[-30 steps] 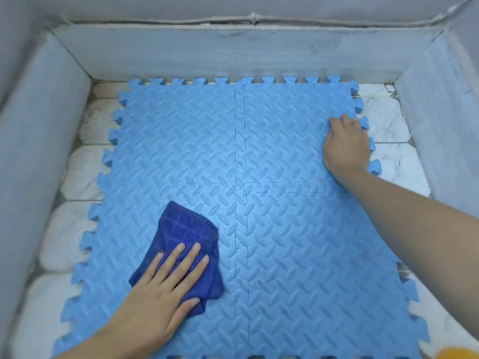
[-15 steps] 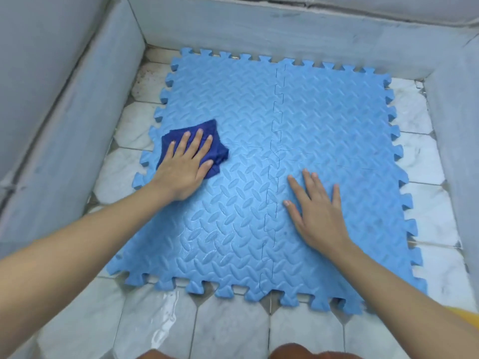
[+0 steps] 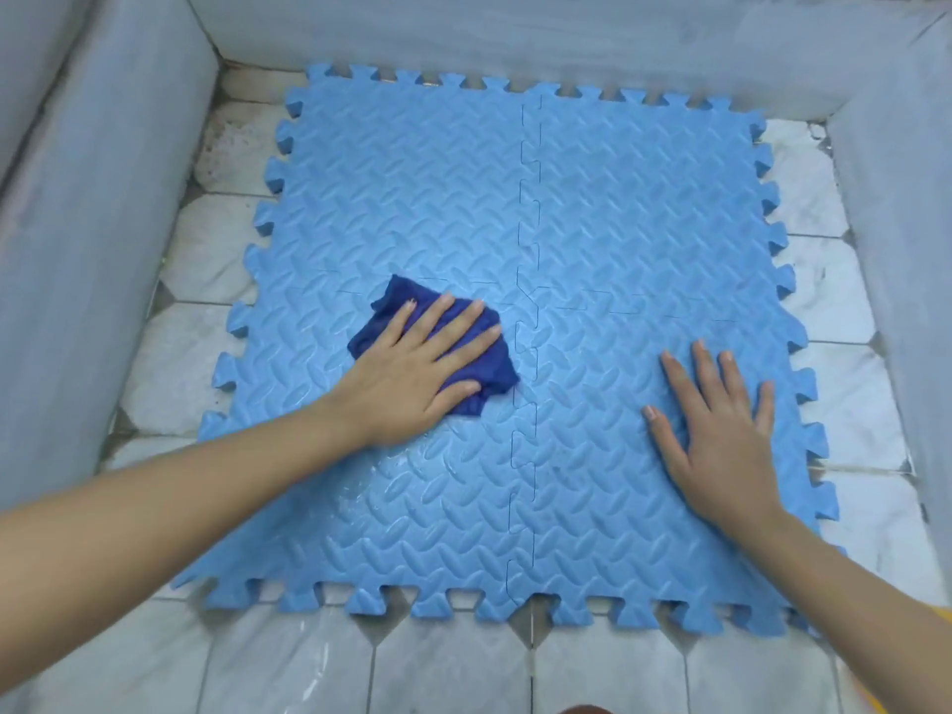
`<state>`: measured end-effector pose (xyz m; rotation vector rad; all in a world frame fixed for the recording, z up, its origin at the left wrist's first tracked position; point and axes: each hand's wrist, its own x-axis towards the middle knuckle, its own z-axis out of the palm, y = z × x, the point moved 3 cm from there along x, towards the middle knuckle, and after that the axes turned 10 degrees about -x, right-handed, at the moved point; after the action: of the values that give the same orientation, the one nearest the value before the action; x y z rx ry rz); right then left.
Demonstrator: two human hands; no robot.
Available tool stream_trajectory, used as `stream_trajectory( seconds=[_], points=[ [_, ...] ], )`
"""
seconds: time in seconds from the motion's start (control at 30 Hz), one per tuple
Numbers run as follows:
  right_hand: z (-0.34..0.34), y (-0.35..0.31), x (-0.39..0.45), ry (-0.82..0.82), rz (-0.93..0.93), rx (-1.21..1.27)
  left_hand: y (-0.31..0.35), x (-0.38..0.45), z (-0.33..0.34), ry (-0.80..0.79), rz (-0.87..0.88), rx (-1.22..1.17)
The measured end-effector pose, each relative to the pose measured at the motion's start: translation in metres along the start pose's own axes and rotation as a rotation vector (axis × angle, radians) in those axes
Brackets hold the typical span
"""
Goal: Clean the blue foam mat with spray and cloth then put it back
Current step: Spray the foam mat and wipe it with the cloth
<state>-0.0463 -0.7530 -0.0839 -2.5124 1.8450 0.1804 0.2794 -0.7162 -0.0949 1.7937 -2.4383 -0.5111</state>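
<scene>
The blue foam mat (image 3: 592,208), made of interlocked puzzle tiles with a ridged leaf pattern, lies flat on the tiled floor. A dark blue cloth (image 3: 484,360) rests crumpled near the mat's middle left. My left hand (image 3: 412,373) lies flat on top of the cloth, fingers spread, pressing it onto the mat. My right hand (image 3: 721,440) is pressed palm down on the mat's near right part, fingers apart, holding nothing. A wet sheen shows on the mat just below the cloth. No spray bottle is clearly visible.
White marble floor tiles (image 3: 448,662) surround the mat. Low grey walls (image 3: 98,239) close in on the left, far and right sides. A yellow object (image 3: 940,615) peeks in at the right edge.
My left hand has slid the cloth from the mat's left edge toward its centre. My right hand has shifted further right on the mat. The camera view has also shifted.
</scene>
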Motion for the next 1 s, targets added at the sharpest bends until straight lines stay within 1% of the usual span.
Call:
stream_trajectory(
  seconds=[0.1, 0.13, 0.17, 0.2, 0.23, 0.3, 0.37, 0.4, 0.47, 0.5, 0.57, 0.7, 0.8, 0.87, 0.9, 1.0],
  points=[
    [0.000, -0.001, 0.002, 0.025, -0.003, 0.017, -0.039, 0.081, -0.025, 0.067, -0.235, -0.082],
    [0.001, -0.002, 0.002, 0.031, -0.008, 0.030, -0.045, 0.095, -0.029, 0.075, -0.287, -0.100],
    [0.001, -0.003, 0.002, 0.039, -0.013, 0.049, -0.043, 0.100, -0.028, 0.080, -0.292, -0.099],
    [0.001, -0.002, 0.002, 0.047, -0.019, 0.081, -0.034, 0.097, -0.024, 0.083, -0.233, -0.087],
    [-0.002, 0.001, 0.003, 0.057, -0.030, 0.125, -0.018, 0.086, -0.018, 0.072, -0.116, -0.040],
    [-0.006, 0.023, 0.004, 0.093, -0.018, 0.234, 0.028, 0.045, -0.001, -0.007, 0.200, 0.053],
    [-0.007, 0.058, 0.001, 0.154, 0.071, 0.291, 0.077, 0.000, 0.015, -0.115, 0.479, 0.067],
    [-0.005, 0.072, -0.001, 0.172, 0.108, 0.284, 0.094, -0.012, 0.019, -0.154, 0.570, 0.056],
    [0.002, 0.082, -0.005, 0.179, 0.140, 0.251, 0.108, -0.001, 0.022, -0.181, 0.660, 0.025],
    [0.005, 0.082, -0.005, 0.184, 0.152, 0.247, 0.111, 0.020, 0.022, -0.162, 0.664, 0.021],
    [0.006, 0.080, -0.003, 0.199, 0.168, 0.257, 0.115, 0.080, 0.021, -0.090, 0.588, 0.019],
    [0.005, 0.085, -0.001, 0.201, 0.195, 0.276, 0.119, 0.228, 0.009, 0.029, 0.250, -0.031],
    [0.005, 0.086, -0.002, 0.195, 0.229, 0.276, 0.131, 0.301, 0.001, 0.053, 0.067, -0.104],
    [0.007, 0.089, -0.003, 0.196, 0.284, 0.289, 0.138, 0.309, 0.003, 0.074, 0.035, -0.116],
    [0.008, 0.091, -0.003, 0.200, 0.315, 0.296, 0.140, 0.303, 0.005, 0.080, 0.050, -0.118],
    [0.010, 0.094, -0.005, 0.209, 0.344, 0.293, 0.148, 0.245, 0.012, 0.059, 0.174, -0.095]
  ],
)
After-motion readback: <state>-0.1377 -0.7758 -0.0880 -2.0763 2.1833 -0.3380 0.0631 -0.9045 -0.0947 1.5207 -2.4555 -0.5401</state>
